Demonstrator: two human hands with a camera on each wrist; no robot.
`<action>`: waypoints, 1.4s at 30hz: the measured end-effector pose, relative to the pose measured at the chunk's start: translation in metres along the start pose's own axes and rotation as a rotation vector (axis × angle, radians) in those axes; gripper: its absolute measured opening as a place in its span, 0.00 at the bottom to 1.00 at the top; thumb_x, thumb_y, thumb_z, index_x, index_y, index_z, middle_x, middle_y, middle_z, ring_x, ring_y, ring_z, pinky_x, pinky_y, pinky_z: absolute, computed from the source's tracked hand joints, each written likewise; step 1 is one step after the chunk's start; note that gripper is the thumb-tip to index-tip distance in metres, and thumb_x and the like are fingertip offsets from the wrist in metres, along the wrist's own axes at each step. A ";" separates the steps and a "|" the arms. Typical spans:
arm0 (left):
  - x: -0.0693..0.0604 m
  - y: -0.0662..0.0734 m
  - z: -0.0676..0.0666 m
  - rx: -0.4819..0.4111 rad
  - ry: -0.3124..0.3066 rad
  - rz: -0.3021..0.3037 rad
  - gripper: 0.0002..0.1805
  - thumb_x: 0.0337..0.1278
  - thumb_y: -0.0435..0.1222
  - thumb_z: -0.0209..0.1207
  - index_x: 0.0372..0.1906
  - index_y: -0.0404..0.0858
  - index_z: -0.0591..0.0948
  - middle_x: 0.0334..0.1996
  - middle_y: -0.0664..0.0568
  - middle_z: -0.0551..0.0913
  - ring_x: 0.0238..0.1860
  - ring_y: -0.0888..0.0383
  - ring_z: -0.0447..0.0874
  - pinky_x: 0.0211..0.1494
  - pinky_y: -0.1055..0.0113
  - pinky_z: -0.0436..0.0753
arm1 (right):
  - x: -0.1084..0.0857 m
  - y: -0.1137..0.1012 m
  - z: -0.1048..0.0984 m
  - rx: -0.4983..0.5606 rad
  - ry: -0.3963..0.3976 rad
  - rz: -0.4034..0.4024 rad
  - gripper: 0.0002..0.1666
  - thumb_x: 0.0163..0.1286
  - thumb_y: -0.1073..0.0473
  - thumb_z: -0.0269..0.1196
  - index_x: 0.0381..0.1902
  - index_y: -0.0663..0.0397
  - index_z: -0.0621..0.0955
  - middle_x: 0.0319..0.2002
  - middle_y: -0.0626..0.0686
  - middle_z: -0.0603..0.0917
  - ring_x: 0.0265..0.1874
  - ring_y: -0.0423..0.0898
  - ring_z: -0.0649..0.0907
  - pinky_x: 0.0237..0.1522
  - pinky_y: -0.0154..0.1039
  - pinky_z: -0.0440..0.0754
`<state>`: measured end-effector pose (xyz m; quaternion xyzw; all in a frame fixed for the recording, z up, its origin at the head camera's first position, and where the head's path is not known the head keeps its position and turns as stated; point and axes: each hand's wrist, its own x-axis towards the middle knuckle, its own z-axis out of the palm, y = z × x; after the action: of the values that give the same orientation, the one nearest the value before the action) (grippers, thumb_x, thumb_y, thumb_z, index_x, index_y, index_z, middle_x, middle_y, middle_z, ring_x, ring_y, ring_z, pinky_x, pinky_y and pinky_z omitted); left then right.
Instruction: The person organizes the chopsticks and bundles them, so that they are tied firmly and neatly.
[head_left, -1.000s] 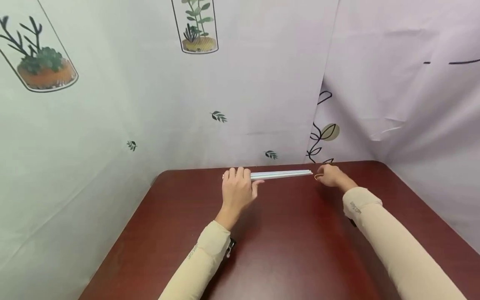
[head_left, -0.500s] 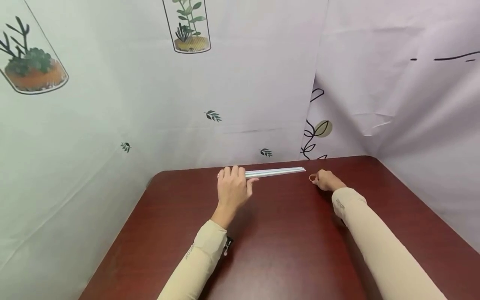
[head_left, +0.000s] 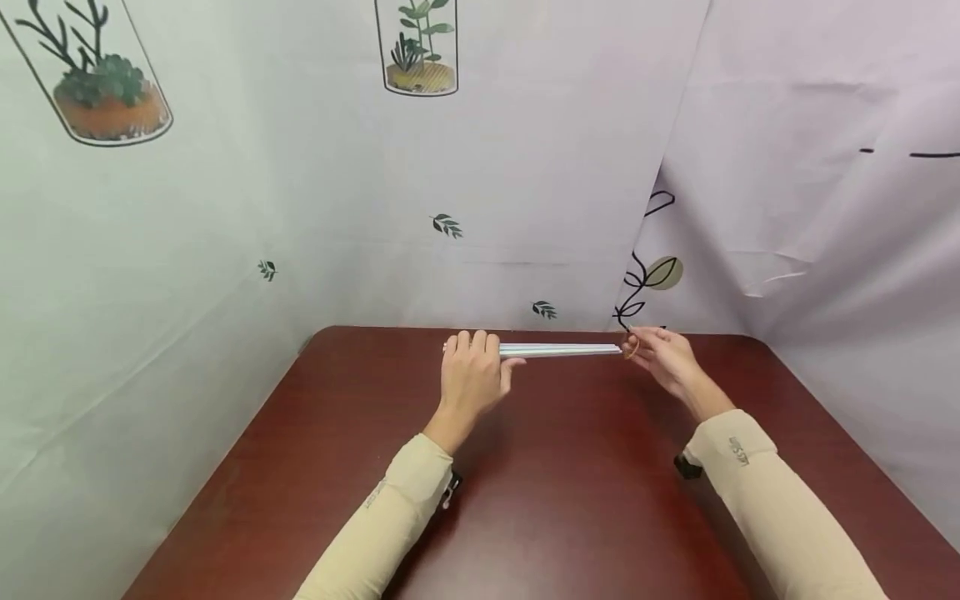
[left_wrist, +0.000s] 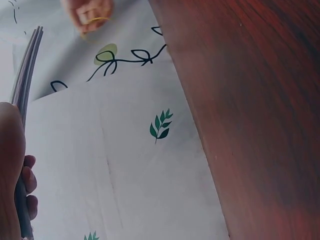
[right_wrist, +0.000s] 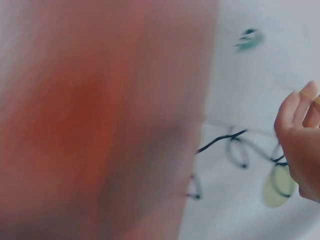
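Over red-brown table (head_left: 540,475) | left grip (head_left: 471,377) holds sticks (head_left: 558,349) | right grip (head_left: 670,357) pinches yellow band (left_wrist: 98,19) | sleeve lettering (head_left: 738,451) illegible

Soft, bright light fills the head view, leaving a pale sheen on the near middle of the table (head_left: 525,517) and tinting the cloth (head_left: 510,200) greenish left of the table, mauve to its right. Folds darken beyond the table's far right corner. The left wrist view is dimmer; left of the table there, the right hand (left_wrist: 91,12) is blurred. In the right wrist view the table is hazy, its dark patch probably shadow.
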<state>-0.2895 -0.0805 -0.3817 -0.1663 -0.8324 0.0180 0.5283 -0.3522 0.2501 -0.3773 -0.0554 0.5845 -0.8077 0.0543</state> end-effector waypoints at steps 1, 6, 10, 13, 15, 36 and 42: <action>0.001 0.000 0.001 -0.004 0.002 0.001 0.27 0.60 0.59 0.55 0.28 0.36 0.78 0.26 0.47 0.78 0.28 0.46 0.73 0.38 0.54 0.73 | -0.002 -0.006 0.002 0.056 -0.026 0.012 0.11 0.76 0.64 0.53 0.37 0.56 0.82 0.30 0.48 0.85 0.31 0.41 0.86 0.42 0.36 0.84; 0.000 0.002 0.003 -0.009 -0.007 0.004 0.28 0.60 0.59 0.56 0.28 0.36 0.78 0.27 0.47 0.80 0.28 0.46 0.74 0.36 0.55 0.73 | -0.014 -0.023 0.014 0.024 -0.141 -0.056 0.16 0.75 0.73 0.45 0.38 0.56 0.79 0.40 0.49 0.86 0.26 0.42 0.83 0.27 0.31 0.79; 0.003 -0.001 0.001 0.002 -0.007 -0.005 0.27 0.59 0.58 0.58 0.28 0.35 0.79 0.26 0.46 0.80 0.28 0.45 0.76 0.37 0.54 0.75 | -0.018 -0.025 0.028 -0.118 -0.202 -0.208 0.12 0.71 0.78 0.51 0.36 0.57 0.75 0.45 0.49 0.87 0.25 0.41 0.81 0.21 0.29 0.72; 0.006 -0.005 0.001 0.010 -0.006 -0.013 0.27 0.57 0.58 0.61 0.27 0.35 0.78 0.25 0.46 0.79 0.28 0.45 0.76 0.37 0.53 0.75 | -0.019 -0.025 0.037 -0.186 -0.240 -0.268 0.08 0.70 0.72 0.59 0.31 0.57 0.78 0.43 0.50 0.88 0.32 0.40 0.82 0.25 0.29 0.75; 0.008 -0.007 0.001 0.012 -0.009 -0.013 0.27 0.56 0.58 0.61 0.27 0.35 0.78 0.25 0.46 0.79 0.27 0.45 0.76 0.37 0.53 0.74 | -0.020 -0.026 0.041 -0.248 -0.243 -0.288 0.09 0.70 0.70 0.61 0.29 0.58 0.81 0.42 0.50 0.88 0.35 0.40 0.83 0.30 0.30 0.79; 0.010 0.000 -0.002 -0.016 -0.027 -0.048 0.27 0.59 0.58 0.58 0.29 0.36 0.79 0.27 0.46 0.80 0.30 0.45 0.76 0.38 0.53 0.75 | -0.034 -0.021 0.073 -0.549 -0.240 -0.420 0.23 0.67 0.67 0.65 0.59 0.70 0.78 0.55 0.53 0.78 0.54 0.46 0.78 0.48 0.32 0.80; 0.010 0.002 -0.002 -0.051 -0.026 -0.049 0.26 0.58 0.56 0.59 0.29 0.35 0.78 0.28 0.45 0.80 0.29 0.44 0.75 0.38 0.52 0.74 | -0.042 -0.017 0.089 -0.652 -0.184 -0.770 0.19 0.52 0.77 0.71 0.45 0.72 0.85 0.46 0.61 0.84 0.43 0.43 0.77 0.46 0.28 0.72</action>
<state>-0.2905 -0.0759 -0.3726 -0.1587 -0.8433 -0.0140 0.5132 -0.2971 0.1782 -0.3348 -0.3514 0.7362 -0.5365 -0.2160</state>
